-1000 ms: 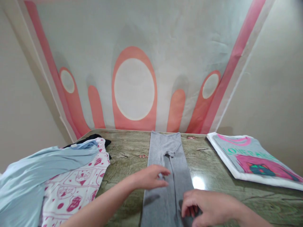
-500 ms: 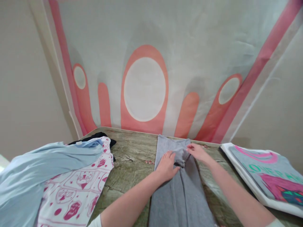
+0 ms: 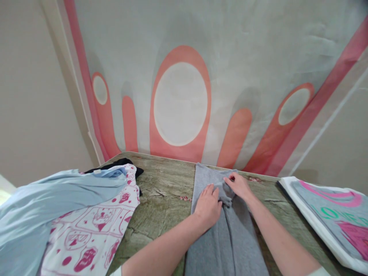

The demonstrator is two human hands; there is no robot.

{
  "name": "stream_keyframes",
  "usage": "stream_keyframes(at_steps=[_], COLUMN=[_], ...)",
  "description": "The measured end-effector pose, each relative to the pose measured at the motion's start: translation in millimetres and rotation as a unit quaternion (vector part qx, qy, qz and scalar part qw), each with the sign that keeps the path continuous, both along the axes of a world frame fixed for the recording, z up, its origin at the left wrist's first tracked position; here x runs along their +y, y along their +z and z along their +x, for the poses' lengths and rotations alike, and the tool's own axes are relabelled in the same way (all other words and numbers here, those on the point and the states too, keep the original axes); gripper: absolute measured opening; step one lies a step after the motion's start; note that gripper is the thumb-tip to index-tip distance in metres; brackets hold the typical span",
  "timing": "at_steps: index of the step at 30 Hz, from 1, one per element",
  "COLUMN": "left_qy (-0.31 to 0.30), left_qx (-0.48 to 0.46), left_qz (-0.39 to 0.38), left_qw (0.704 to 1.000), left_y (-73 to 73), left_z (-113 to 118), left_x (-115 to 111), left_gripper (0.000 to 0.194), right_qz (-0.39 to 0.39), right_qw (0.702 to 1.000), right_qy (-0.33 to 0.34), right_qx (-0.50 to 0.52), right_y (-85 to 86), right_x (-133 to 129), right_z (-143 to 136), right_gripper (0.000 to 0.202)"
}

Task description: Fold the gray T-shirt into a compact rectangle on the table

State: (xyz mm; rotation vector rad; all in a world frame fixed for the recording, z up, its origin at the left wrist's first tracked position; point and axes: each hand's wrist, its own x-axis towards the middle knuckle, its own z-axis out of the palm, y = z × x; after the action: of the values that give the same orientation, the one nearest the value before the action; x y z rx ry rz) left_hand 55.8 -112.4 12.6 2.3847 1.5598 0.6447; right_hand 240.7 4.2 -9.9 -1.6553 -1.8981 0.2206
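Note:
A grey shirt (image 3: 211, 245) lies on the table in a long, narrow folded strip, its far end close to the table's back edge. My left hand (image 3: 209, 205) rests flat on its upper part, fingers stretched forward. Beside it, at the upper right of the shirt, my right hand (image 3: 240, 186) is closed, with thumb and fingertips pinching a bit of the grey cloth. A small flap of fabric bunches between both hands. Whether that flap is a sleeve I cannot tell.
On the left lie a light blue garment (image 3: 34, 214), a white garment with magenta prints (image 3: 94, 230) and a black one (image 3: 122, 162). At right sits a stack of folded shirts (image 3: 330, 209). Behind the wood-patterned table (image 3: 158, 180) rises a wall with a pink-and-grey backdrop (image 3: 129, 46).
The view has shifted a little, so the shirt and table appear farther right. My right hand has moved inward over the shirt, and my left thumb has drawn nearer its fingers.

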Motion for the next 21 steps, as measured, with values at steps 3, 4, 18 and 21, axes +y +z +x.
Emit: stream_keyframes(at_steps=[3, 4, 18, 21], left_qy=[0.015, 0.018, 0.013, 0.005], left_qx=[0.015, 0.02, 0.051, 0.032], left_qz=[-0.019, -0.021, 0.021, 0.031], left_qw=[1.0, 0.999, 0.998, 0.999], left_y=[3.9, 4.7, 31.2, 35.4], left_z=[2.7, 3.1, -4.8, -5.4], left_x=[-5.4, -6.7, -8.2, -7.9], left_gripper=[0.058, 0.059, 0.015, 0.014], right_qz=[0.017, 0.021, -0.033, -0.051], right_qw=[0.997, 0.995, 0.956, 0.951], right_qy=[0.019, 0.023, 0.03, 0.041], right_qx=[0.072, 0.098, 0.289, 0.303], right_y=[2.7, 3.0, 20.9, 23.7], right_x=[-2.8, -3.1, -11.8, -13.2], right_z=[-1.6, -1.3, 6.4, 12.2], right_gripper=[0.022, 0.021, 0.021, 0.022])
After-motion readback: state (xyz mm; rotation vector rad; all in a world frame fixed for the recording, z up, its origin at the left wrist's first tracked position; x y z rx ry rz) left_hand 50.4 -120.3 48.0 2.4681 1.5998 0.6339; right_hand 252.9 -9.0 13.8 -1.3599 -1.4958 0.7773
